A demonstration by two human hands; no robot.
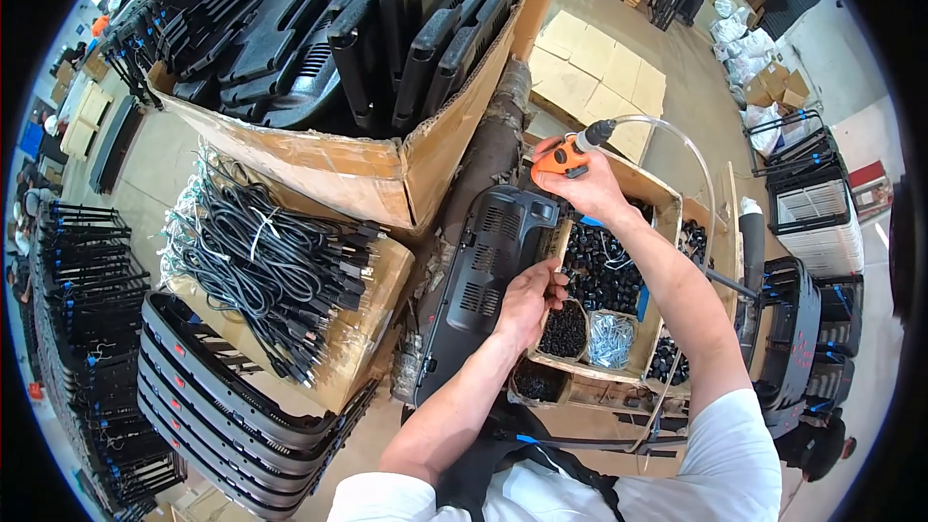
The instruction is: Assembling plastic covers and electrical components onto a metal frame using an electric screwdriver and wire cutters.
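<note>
My right hand (594, 188) is wrapped round an orange and black air screwdriver (559, 159), held above the far end of a black plastic cover (493, 251). From the tool's dark end a clear hose (701, 169) arcs off to the right. The cover has slotted vents and lies on a worn, padded bench. My left hand (528, 302) is at its right edge, with fingers curled together beside a bin of small black screws (563, 331). Whatever those fingers pinch is hidden. The screwdriver's tip cannot be made out.
A divided wooden box (667, 198) holds silver screws (611, 340) and black plastic parts (594, 261). To the left, bundled black cables (271, 251) lie on cardboard, beside stacked curved black panels (227, 416). A large carton (329, 169) of black covers stands far left.
</note>
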